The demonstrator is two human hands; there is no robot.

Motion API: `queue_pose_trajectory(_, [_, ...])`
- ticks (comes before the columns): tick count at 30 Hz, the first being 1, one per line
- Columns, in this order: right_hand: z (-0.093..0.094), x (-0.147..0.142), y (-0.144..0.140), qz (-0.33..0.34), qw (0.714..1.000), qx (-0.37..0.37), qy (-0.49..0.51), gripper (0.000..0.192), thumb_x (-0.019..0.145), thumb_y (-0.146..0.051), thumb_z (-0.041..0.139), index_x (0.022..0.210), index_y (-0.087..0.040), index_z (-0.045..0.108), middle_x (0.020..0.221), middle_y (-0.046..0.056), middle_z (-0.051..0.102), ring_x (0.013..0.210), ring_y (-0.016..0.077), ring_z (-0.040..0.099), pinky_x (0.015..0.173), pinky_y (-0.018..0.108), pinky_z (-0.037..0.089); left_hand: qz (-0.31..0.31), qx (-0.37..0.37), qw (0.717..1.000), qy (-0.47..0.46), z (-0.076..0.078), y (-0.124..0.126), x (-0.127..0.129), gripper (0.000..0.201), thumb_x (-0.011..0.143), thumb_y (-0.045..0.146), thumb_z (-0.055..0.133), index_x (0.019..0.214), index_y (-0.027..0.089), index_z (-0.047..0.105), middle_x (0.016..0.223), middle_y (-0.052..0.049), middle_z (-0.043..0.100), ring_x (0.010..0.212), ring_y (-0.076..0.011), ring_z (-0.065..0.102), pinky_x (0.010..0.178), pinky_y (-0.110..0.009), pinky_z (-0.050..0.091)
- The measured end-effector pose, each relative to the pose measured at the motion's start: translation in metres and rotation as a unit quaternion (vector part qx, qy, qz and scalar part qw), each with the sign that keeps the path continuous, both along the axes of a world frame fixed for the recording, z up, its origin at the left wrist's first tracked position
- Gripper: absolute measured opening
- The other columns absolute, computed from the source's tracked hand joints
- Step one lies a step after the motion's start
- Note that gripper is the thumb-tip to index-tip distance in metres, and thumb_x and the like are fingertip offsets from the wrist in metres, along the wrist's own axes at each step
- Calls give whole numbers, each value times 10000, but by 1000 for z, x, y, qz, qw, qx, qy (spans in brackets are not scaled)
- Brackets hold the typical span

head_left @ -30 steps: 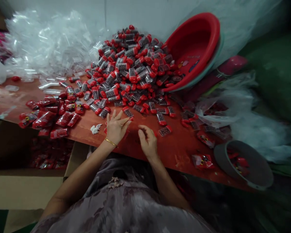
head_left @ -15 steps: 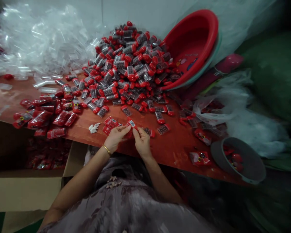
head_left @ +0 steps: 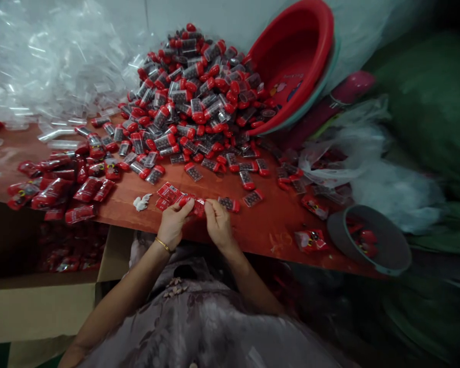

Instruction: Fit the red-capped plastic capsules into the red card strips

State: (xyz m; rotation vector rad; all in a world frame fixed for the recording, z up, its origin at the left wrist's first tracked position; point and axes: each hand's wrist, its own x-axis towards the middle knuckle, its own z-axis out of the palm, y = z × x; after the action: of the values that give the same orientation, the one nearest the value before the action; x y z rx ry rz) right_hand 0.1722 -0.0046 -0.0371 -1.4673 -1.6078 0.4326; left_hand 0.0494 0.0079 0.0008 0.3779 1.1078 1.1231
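Head view, left hand [head_left: 171,225] and right hand [head_left: 217,223] fingers pinching red packet [head_left: 198,206], near table edge [head_left: 253,250].

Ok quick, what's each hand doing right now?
Left hand: closed, pinching one end of a small red packet.
Right hand: closed, pinching the other end of the same packet.

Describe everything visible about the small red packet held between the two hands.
The small red packet is a glossy red wrapper, probably plastic film, with some pale print too blurred to read. It lies roughly level just above the near edge of the reddish wooden table. The left hand pinches its left end and the right hand its right end, fingertips covering both. Similar red packets lie just to its left.
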Motion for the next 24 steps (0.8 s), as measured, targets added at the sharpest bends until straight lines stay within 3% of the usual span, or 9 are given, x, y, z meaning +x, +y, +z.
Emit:
queue_pose_trajectory(3, [-1, 21, 2, -98, 982, -25, -157, 297, 913, -356, 408, 1009, -175, 622, 910, 114, 646, 855, 238, 568, 770, 371, 418, 4, 5, 1000, 4, 3, 4, -5, 391, 418, 337, 873, 663, 122, 657, 628, -4, 672, 579, -101, 613, 601, -218, 499])
queue_pose_trajectory(5, [-5, 34, -2, -138, 961, -41, -236, 254, 853, -358, 522, 993, -182, 640, 949, 132, 630, 863, 263, 539, 755, 391, 398, -1, 9, 1000, 1, 3, 5, -7, 372, 435, 331, 869, 650, 124, 647, 615, -2, 664, 566, -96, 606, 608, -219, 498])
queue_pose_trajectory(8, [-13, 47, -14, -65, 958, -29, -280, 136, 814, -259, 566, 908, -225, 658, 1044, 92, 619, 908, 250, 517, 808, 402, 375, -24, 13, 999, -15, 2, 3, -7, 347, 479, 342, 853, 662, 127, 652, 644, -21, 675, 573, -104, 609, 626, -234, 499])
queue_pose_trajectory(10, [-14, 51, -24, -21, 963, -5, -270, 111, 819, -249, 561, 866, -239, 662, 1072, 58, 623, 962, 238, 521, 898, 429, 337, -38, 13, 999, -26, 1, 1, -5, 340, 498, 355, 844, 680, 132, 664, 660, -28, 681, 582, -111, 611, 623, -239, 496])
queue_pose_trajectory(13, [-7, 50, -35, -50, 973, 32, -221, 152, 843, -320, 550, 905, -248, 669, 1076, 49, 637, 1036, 244, 526, 973, 467, 285, -49, 23, 998, -20, 0, -3, -1, 353, 491, 362, 846, 708, 132, 689, 682, -28, 691, 589, -102, 600, 608, -225, 488])
queue_pose_trajectory(19, [11, 36, -33, 11, 999, -9, -37, 275, 926, -308, 381, 970, -220, 638, 913, 59, 675, 865, 192, 609, 785, 325, 455, -52, 64, 996, 23, 5, -7, 3, 390, 494, 383, 836, 767, 127, 726, 755, -41, 712, 643, -110, 601, 637, -230, 485])
queue_pose_trajectory(21, [7, 35, -30, -52, 995, 0, -90, 268, 893, -371, 457, 1023, -201, 618, 970, 94, 660, 909, 226, 594, 810, 357, 446, -36, 59, 997, 27, 5, -6, 0, 386, 480, 389, 840, 738, 131, 715, 734, -29, 706, 640, -110, 602, 643, -237, 487])
queue_pose_trajectory(24, [-8, 38, -23, -171, 963, -8, -208, 424, 815, -493, 553, 1081, -164, 586, 1045, 163, 616, 938, 293, 552, 788, 412, 420, 6, 45, 998, 31, 2, -2, -4, 385, 448, 384, 852, 691, 137, 683, 670, 4, 678, 608, -98, 597, 638, -237, 489])
